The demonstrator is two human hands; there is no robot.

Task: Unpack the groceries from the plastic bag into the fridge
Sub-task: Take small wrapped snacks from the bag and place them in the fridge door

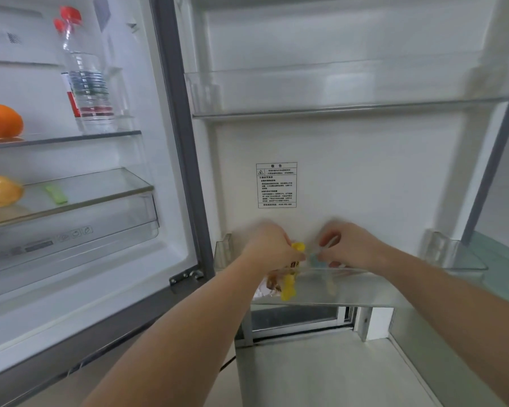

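Observation:
Both hands reach into the lower clear door bin [365, 289] of the open fridge door. My left hand [272, 245] grips a yellow snack packet [290, 284] that stands upright in the bin, its top poking out above my fingers. My right hand [350, 245] pinches a small pale blue and white item [316, 259] just to the right of the packet; motion blur hides what it is. The plastic bag is out of view.
The upper door bin [335, 92] is above. Inside the fridge at left stand a red-capped water bottle [86, 80] and an orange fruit [0, 121] on the upper glass shelf, a yellow fruit [0, 190] and a green item [56, 194] on the lower.

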